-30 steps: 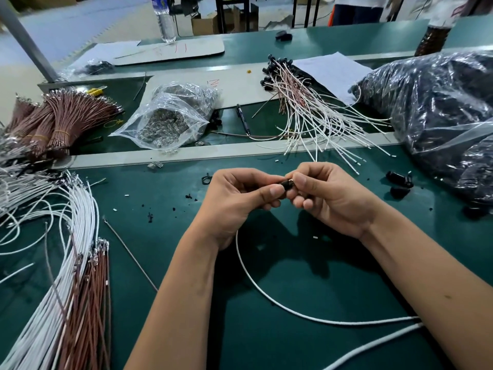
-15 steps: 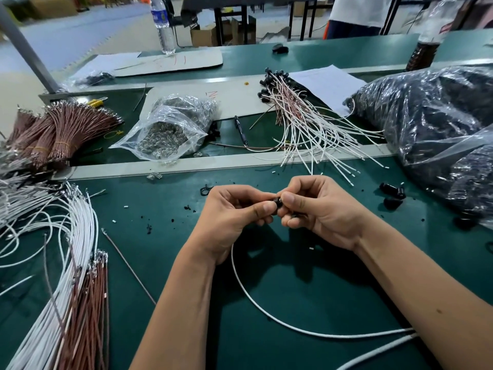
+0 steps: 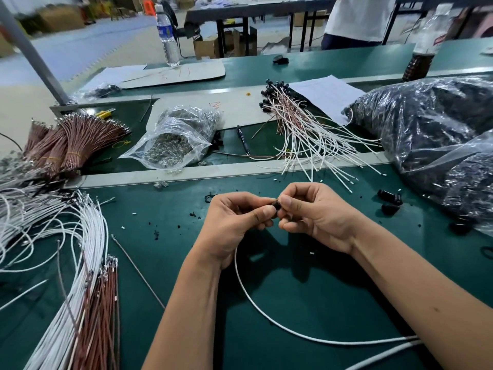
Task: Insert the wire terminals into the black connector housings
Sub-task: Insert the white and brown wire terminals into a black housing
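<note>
Both hands pinched on one black housing, white wire being seated.

Right hand thumb and forefinger clamped on the black connector housing, held above the green table, centre frame. Left hand fingers curled, thumb tip pressed up against the housing's near side; it likely pinches the wire end too, but the terminal itself is hidden between the fingertips. The white wire loops down from under the left hand and runs off right. To do it well, I'd say: keep the housing still, line the terminal up with its cavity, push straight along the axis, grip close to the crimp so the wire doesn't buckle, then tug lightly to check the lock. Stock white wires lie left, finished assemblies behind, spare housings right.
</note>
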